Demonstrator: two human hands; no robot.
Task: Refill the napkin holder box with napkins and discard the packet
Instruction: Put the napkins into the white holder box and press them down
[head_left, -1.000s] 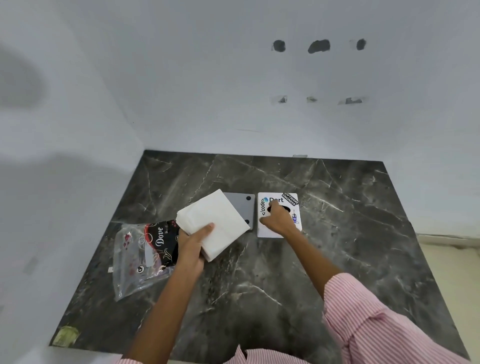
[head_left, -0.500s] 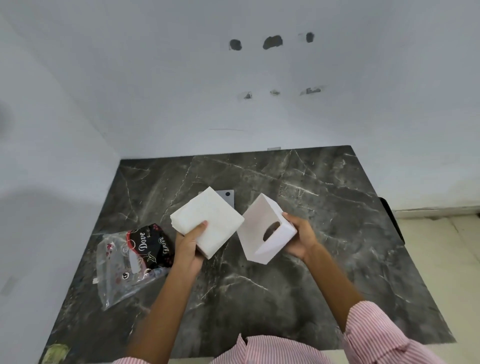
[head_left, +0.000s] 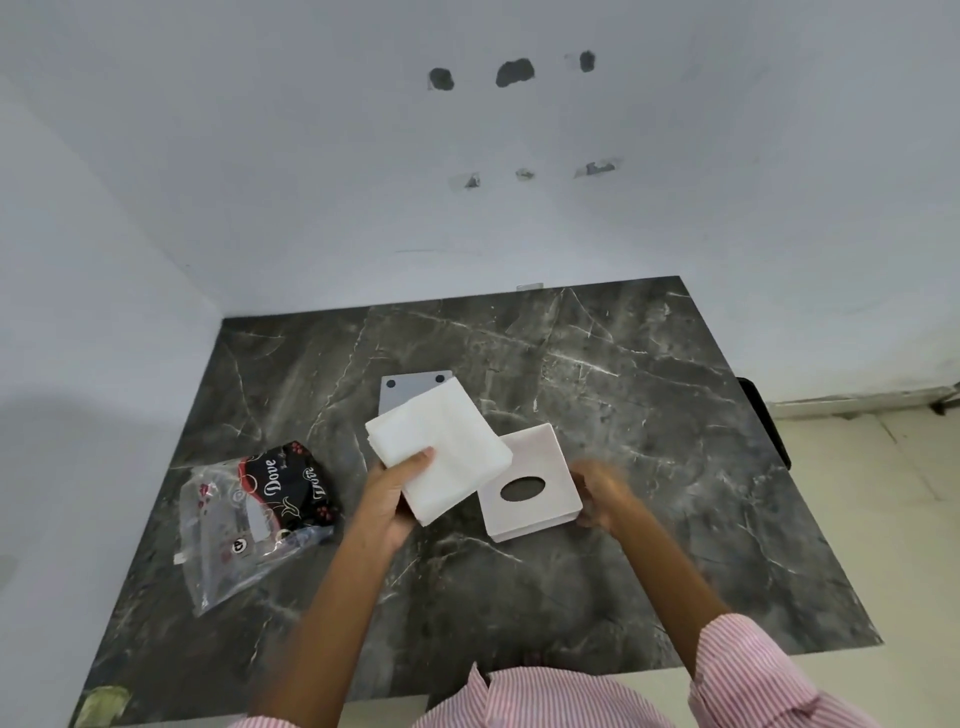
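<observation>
Left hand (head_left: 388, 499) clenched on napkins (head_left: 439, 447) held over the table (head_left: 649, 415) and overlapping the box (head_left: 530, 486), right hand (head_left: 602, 491) blurred at the box's right edge, grip unclear, packet (head_left: 254, 514) lying left.

My left hand (head_left: 387, 501) grips soft, matt white paper napkins (head_left: 441, 457). The box (head_left: 530, 486) looks like smooth plastic. The packet (head_left: 254, 519) is crinkled glossy film, near the left edge of the polished, veined marble tabletop (head_left: 649, 415).
</observation>
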